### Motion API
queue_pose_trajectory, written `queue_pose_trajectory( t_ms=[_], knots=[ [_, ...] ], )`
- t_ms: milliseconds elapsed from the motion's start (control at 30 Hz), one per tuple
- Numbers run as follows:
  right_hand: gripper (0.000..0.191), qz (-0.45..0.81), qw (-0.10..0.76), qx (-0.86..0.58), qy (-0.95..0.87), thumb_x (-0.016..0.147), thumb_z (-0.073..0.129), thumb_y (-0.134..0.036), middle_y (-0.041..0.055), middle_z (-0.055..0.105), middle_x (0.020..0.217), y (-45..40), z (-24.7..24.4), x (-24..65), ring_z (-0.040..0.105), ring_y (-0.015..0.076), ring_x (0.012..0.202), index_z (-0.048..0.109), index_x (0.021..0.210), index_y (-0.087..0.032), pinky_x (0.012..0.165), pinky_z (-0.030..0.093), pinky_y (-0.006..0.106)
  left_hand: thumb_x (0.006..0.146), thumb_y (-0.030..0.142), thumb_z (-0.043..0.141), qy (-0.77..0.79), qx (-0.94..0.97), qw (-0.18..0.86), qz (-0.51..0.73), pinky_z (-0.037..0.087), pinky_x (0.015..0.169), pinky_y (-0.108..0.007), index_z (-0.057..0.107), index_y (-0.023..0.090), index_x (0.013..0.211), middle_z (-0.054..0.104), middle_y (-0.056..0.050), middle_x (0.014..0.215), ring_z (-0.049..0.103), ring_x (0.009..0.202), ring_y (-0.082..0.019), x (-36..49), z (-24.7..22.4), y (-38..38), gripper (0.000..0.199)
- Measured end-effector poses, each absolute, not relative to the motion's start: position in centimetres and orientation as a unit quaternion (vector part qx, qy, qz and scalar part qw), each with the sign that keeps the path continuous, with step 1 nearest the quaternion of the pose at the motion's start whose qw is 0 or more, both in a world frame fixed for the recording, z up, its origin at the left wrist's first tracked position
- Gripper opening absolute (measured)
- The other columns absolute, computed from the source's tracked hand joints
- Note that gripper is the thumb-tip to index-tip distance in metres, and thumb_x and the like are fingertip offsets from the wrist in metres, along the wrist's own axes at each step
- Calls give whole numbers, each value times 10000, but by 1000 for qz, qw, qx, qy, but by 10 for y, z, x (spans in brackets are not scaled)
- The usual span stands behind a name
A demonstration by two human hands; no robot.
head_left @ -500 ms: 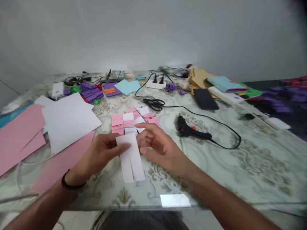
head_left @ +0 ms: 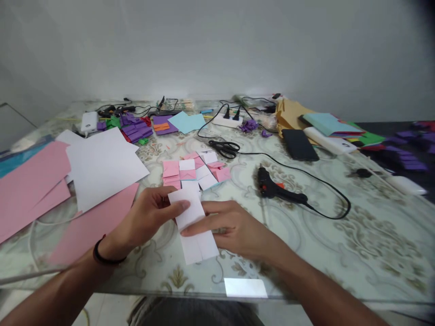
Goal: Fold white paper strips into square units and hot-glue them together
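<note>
A white strip of folded paper [head_left: 199, 248] is held between my two hands above the patterned table. My left hand [head_left: 152, 213] pinches its upper left edge, thumb on top and fingers behind. My right hand [head_left: 234, 226] grips it from the right, with one finger lying across its front and others behind. A short slit line runs up from the paper's lower edge. Just beyond lie small folded pink and white paper pieces [head_left: 180, 168], partly behind the held strip.
Large white sheets [head_left: 105, 167] and pink sheets [head_left: 34, 181] lie left. A black glue gun [head_left: 280, 189] with its cord rests right, near black scissors [head_left: 224, 148] and a phone [head_left: 300, 145]. Behind stand a white power strip [head_left: 227, 120] and purple folded pieces [head_left: 136, 129].
My right hand has moved from beside the paper onto it, one finger now across the front. The slit in the strip's lower half has closed up. The view has shifted slightly.
</note>
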State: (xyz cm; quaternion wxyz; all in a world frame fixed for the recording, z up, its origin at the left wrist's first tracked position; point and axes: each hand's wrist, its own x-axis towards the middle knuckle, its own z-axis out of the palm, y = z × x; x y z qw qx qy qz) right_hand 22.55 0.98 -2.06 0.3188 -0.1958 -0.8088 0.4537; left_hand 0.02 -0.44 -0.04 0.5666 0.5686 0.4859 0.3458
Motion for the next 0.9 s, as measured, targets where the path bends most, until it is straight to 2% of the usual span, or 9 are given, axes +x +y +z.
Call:
queue_pose_trajectory(
  t_ms=[167,267,400,567,667,767,900],
  knots=[
    [270,427,273,-162,-846,944,669,-117,45,811,1125,10,-23,228,766,160,953,838,1105,-252,853,584,248,911,394,720,477,572,579,332,439,602,-240,707,137,836,657,-6,734,550,664,-125,1,0,-3,268],
    [302,404,254,-165,-863,963,676,-165,57,791,1217,9,-26,228,759,181,1034,795,1222,-264,922,580,274,915,396,712,471,574,588,319,451,615,-243,701,133,824,653,-10,734,561,679,-130,2,0,-2,278],
    [401,362,254,-176,-879,985,614,-136,77,751,1322,10,-30,227,731,206,1135,721,1350,-262,991,566,319,906,378,710,472,582,599,282,380,555,-230,676,134,755,610,5,689,513,622,-111,2,-3,-2,289],
    [332,361,228,-168,-888,1011,616,-185,92,783,1238,12,-31,227,746,201,1048,751,1308,-240,939,571,303,901,383,720,465,591,613,241,305,514,-225,695,125,764,565,22,633,447,570,-89,0,-4,-2,293],
    [303,373,217,-151,-890,1018,611,-188,83,796,1190,12,-30,227,740,188,1024,777,1262,-258,926,562,294,907,390,721,467,595,607,245,381,551,-229,717,127,775,646,-8,675,527,612,-109,-2,1,0,293],
    [257,418,219,-127,-872,1013,620,-180,82,812,1097,11,-28,226,743,172,995,814,1176,-220,894,565,260,896,370,735,466,592,599,270,475,623,-245,738,127,792,724,-43,752,615,684,-141,-5,6,2,264],
    [217,509,223,-147,-818,1003,649,-186,61,802,1069,9,-25,226,758,133,884,828,1122,-221,818,581,223,884,357,748,469,595,581,297,504,640,-245,743,127,802,733,-45,764,639,697,-146,-6,10,4,244]
  ],
)
